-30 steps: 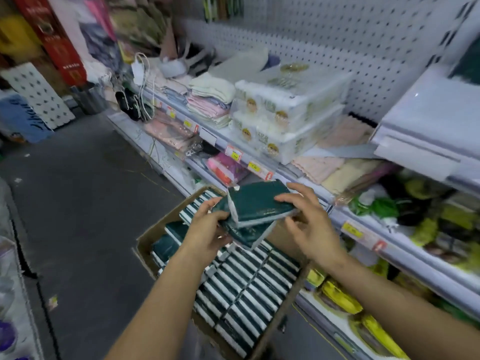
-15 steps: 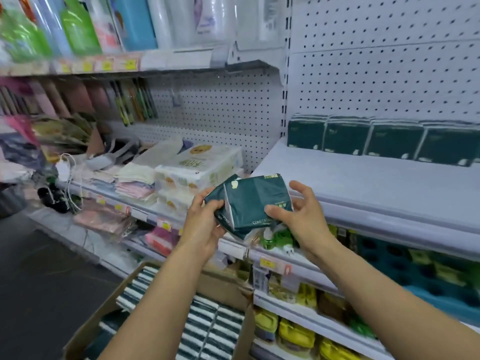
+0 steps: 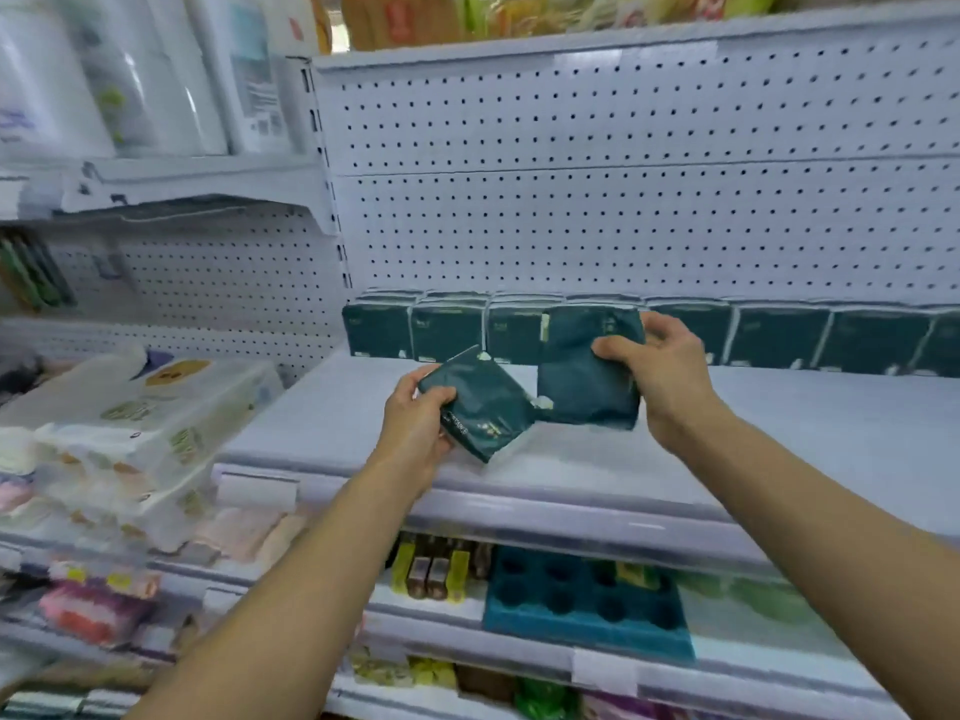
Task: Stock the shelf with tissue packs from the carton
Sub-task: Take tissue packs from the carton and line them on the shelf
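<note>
Tissue packs, dark green: one tilted pack (image 3: 480,405) gripped in the left hand (image 3: 415,426), one upright pack (image 3: 589,366) gripped in the right hand (image 3: 667,374); both above the white shelf (image 3: 779,433). Half a second ago both sat stacked together between the hands; now separated. Shelf contents: a row of matching packs (image 3: 779,335) along the pegboard (image 3: 623,200). Carton out of view. Adjacent left: white wrapped tissue bundles (image 3: 145,423). Below: teal tray (image 3: 587,605).

Bright even light, faint shadows, slight motion blur throughout, wide-angle bending at edges, corners softest
</note>
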